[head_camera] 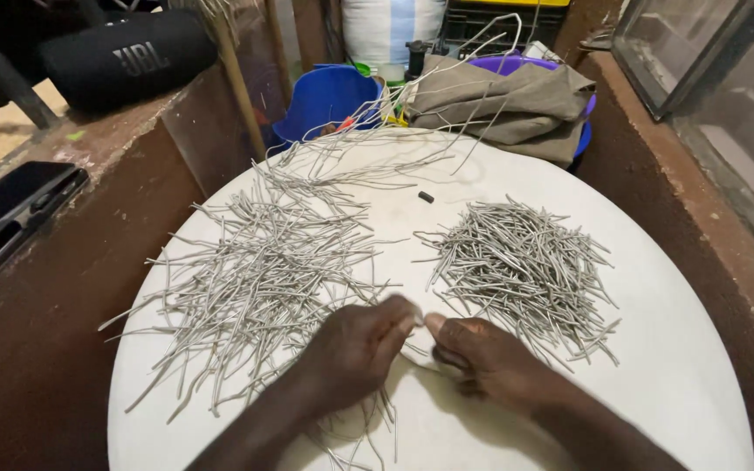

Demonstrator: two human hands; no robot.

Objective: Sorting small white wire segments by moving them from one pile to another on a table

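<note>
left hand (361, 344) and right hand (482, 353) pinched, fingertips meeting

Dark-screened black phone (9, 218) flat on the left brown ledge (89, 262)

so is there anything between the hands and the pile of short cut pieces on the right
Nothing visible. The right hand lies at the edge of the short-piece pile, with only bare white tabletop around; the left hand meets it fingertip to fingertip.

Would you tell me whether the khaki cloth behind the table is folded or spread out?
Folded, loosely. The khaki cloth lies doubled in a thick, creased bundle over the purple tub, not laid flat.
</note>
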